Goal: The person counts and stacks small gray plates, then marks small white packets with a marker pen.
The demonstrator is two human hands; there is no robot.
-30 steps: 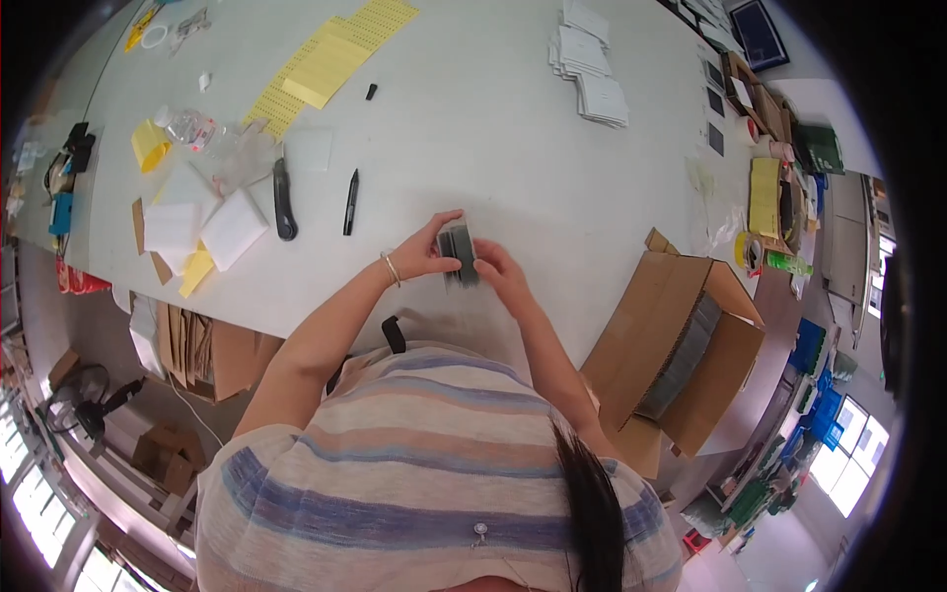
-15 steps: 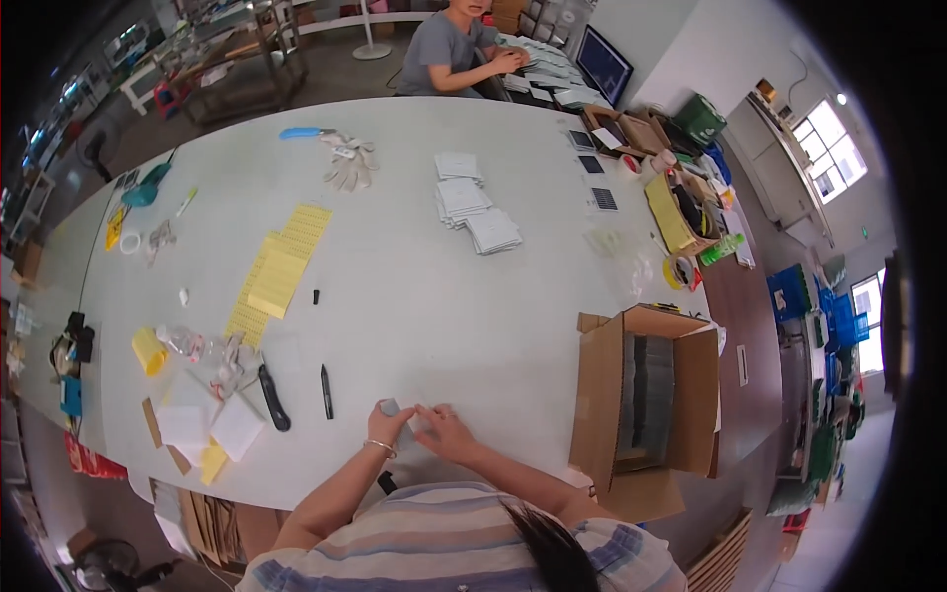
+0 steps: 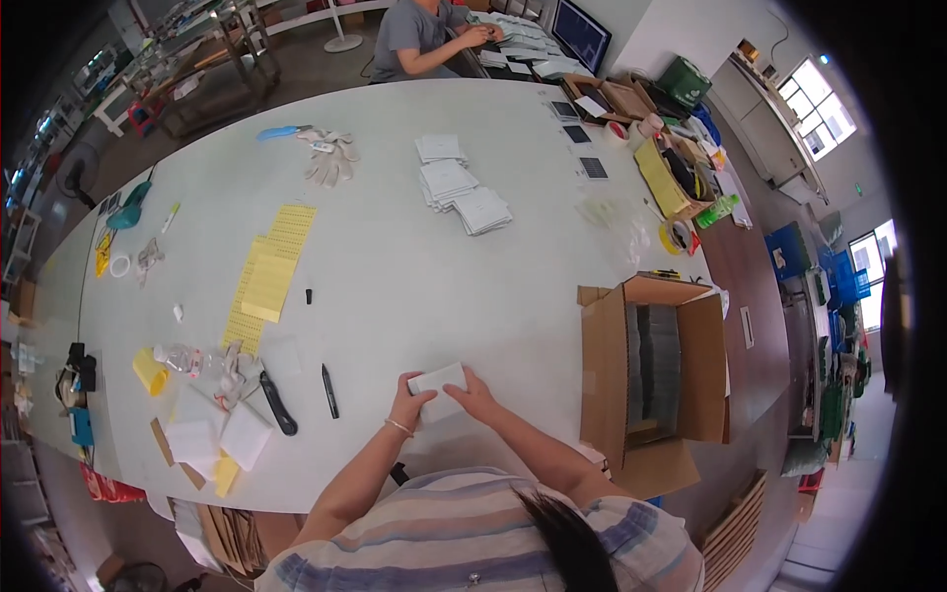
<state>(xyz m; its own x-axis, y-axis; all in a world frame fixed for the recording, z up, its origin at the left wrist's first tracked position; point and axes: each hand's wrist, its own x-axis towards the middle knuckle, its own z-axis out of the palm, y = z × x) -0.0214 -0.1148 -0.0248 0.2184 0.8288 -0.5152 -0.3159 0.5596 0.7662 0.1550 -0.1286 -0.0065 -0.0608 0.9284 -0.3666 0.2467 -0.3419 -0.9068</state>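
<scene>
Above the near edge of the table, my left hand [image 3: 406, 403] and my right hand [image 3: 478, 398] grip a small white flat packet [image 3: 439, 379] from either side. Both thumbs press on its near edge, with the fingers curled round the sides. Whether it is one piece or a thin stack cannot be made out. Farther off, similar white flat packets [image 3: 449, 180] lie in overlapping piles. To the right of my hands stands an open cardboard box [image 3: 604, 375] with a row of grey flat pieces inside. A black marker [image 3: 328, 391] lies left of my left hand.
Left on the white table [image 3: 395, 286] are a black utility knife [image 3: 277, 403], yellow label sheets [image 3: 266, 278], a clear bottle [image 3: 183, 358] and white papers [image 3: 202, 424]. Work gloves [image 3: 333, 158] lie farther back. A co-worker [image 3: 419, 39] sits by a monitor [image 3: 579, 37] beyond the table.
My hands have moved slightly up and right and spread to opposite sides of the packet, whose white face now shows broadly. The view has shifted a little.
</scene>
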